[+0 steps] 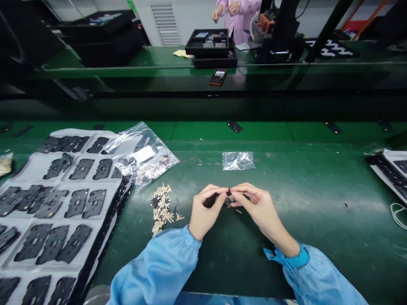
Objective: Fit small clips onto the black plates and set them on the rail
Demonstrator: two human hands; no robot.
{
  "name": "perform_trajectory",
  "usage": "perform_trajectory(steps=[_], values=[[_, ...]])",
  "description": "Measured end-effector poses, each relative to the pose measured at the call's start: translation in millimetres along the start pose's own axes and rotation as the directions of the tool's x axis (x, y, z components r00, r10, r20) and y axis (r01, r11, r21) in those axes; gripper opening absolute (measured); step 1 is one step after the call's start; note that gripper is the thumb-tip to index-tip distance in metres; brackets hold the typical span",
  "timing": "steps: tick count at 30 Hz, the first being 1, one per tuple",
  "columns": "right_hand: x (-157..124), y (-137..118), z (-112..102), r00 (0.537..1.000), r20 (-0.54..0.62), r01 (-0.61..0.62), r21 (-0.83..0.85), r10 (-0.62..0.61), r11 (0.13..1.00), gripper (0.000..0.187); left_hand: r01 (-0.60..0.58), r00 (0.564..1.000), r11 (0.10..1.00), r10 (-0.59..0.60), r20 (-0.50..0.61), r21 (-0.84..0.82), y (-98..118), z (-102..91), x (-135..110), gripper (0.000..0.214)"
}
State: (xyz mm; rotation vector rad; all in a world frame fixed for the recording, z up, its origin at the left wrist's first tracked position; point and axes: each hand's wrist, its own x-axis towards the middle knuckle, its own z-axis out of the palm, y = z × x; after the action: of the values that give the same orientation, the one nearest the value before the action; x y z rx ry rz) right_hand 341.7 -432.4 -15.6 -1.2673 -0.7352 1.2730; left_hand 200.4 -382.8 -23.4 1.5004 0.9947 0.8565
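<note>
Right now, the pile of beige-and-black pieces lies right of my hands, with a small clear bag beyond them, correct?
No: the head view shows the pile of beige-and-black pieces left of your hands; the small clear bag is beyond them.

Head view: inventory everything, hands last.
bench: one, green, foreground
tray: one, pale grey, left
plates: many, black, in tray
large bag: one, clear, over tray edge
small bag: one, clear, centre
small parts: many, tan/black, left centre
loose pieces: several, black, mid-distance
phone: one, black-orange, back centre
boxes: several, black, back
equipment: uncounted, mostly dark, back right
second tray: one, black-white, right edge
cord: one, white, right edge
co-worker: one, pink-clad, back
held piece: one visible, dark, centre
left hand, right hand: two, blue-sleeved, centre
</note>
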Motion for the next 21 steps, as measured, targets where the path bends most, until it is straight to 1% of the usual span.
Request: perform_trajectory(steps=[2, 3, 4, 6, 8, 10, 13, 14, 16, 19, 21], values=[[0.8, 0.3, -1.4, 0.999, -0.035, -0.030, 0.002, 0.030, 1.000, 0.017, 0.161, 0.987, 0.970, -0.152, 0.060, -0.183, -0.6, -0.1, 2.2, 0.014], [1.2, 0.3, -2.2, 0.998, -0.040, -0.051, 0.008, 0.052, 0.999, 0.017, 0.221, 0.975, 0.942, -0.204, 0.089, -0.254, -0.7, 0.2, 2.6, 0.014], [1.6, 0.2, -2.9, 0.997, -0.035, -0.074, 0.018, 0.075, 0.997, 0.017, 0.263, 0.965, 0.916, -0.240, 0.110, -0.304, -0.6, 0.5, 2.6, 0.014], [1.8, -0.2, -3.7, 0.994, -0.009, -0.109, 0.041, 0.109, 0.993, 0.017, 0.308, 0.951, 0.883, -0.276, 0.139, -0.354, 0.1, 1.1, 2.2, 0.015], [1.7, -0.3, -3.7, 0.992, 0.017, -0.126, 0.059, 0.125, 0.990, 0.017, 0.318, 0.948, 0.874, -0.279, 0.156, -0.367, 1.1, 1.5, 1.9, 0.015], [1.6, 0.5, -2.8, 0.994, 0.024, -0.104, 0.061, 0.102, 0.993, 0.015, 0.308, 0.950, 0.880, -0.266, 0.164, -0.361, 1.9, 1.5, 1.7, 0.015], [1.5, 2.9, -0.6, 1.000, -0.030, 0.005, 0.021, -0.004, 1.000, 0.013, 0.286, 0.957, 0.899, -0.248, 0.150, -0.333, 1.9, 0.4, 1.2, 0.014], [1.3, 3.5, 0.1, 0.998, -0.054, 0.041, 0.009, -0.040, 0.999, 0.012, 0.284, 0.958, 0.895, -0.251, 0.139, -0.344, 1.4, -0.3, 1.0, 0.012], [0.6, 3.5, 1.1, 0.993, -0.085, 0.079, 0.010, -0.078, 0.997, 0.011, 0.287, 0.958, 0.860, -0.267, 0.106, -0.421, 0.1, -2.4, 1.2, 0.008], [-2.0, 0.0, 1.7, 0.996, -0.073, 0.054, 0.052, -0.050, 0.997, 0.009, 0.302, 0.944, 0.784, -0.325, 0.056, -0.541, -1.0, -6.3, 4.9, 0.003], [-4.8, -4.2, 2.0, 0.999, -0.038, 0.013, 0.077, -0.010, 0.997, 0.008, 0.317, 0.926, 0.782, -0.377, -0.003, -0.536, -0.6, -8.9, 9.5, 0.001]])
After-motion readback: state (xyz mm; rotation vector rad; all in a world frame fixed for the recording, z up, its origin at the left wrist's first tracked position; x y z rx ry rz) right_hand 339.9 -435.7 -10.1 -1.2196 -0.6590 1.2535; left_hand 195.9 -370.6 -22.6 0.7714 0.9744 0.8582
